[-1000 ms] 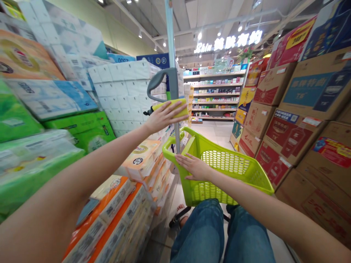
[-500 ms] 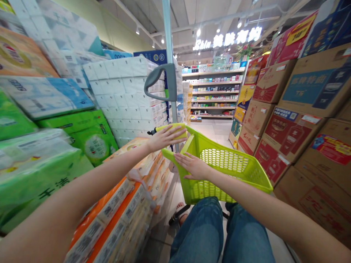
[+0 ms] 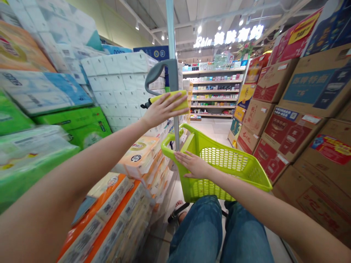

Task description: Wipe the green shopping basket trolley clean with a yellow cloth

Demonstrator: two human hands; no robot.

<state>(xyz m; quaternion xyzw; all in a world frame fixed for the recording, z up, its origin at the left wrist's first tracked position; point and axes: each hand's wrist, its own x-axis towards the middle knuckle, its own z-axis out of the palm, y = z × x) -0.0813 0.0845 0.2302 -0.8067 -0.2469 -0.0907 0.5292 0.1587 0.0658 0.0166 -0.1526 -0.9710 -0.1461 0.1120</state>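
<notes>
My left hand (image 3: 161, 109) holds a folded yellow cloth (image 3: 181, 98) beneath its outstretched fingers, against the metal pole (image 3: 176, 128) of a green shopping basket. A small black piece (image 3: 146, 105) sticks out past the cloth on the left. Just above is the grey handle (image 3: 170, 75) on the pole. Flat on the near rim of the green basket (image 3: 227, 144) lies my right hand (image 3: 196, 165), fingers straight and slightly apart. The basket's perforated inside shows no goods.
Stacked tissue packs (image 3: 120, 87) crowd the left side, with orange packs (image 3: 142, 148) close to the basket. Cardboard cartons (image 3: 304, 87) are piled along the right. Stocked shelves (image 3: 215, 89) stand at the back. My knees (image 3: 210, 215) are close behind the basket.
My left hand has risen with the yellow cloth from the basket's rim to the pole below the grey handle. My right hand stays on the rim.
</notes>
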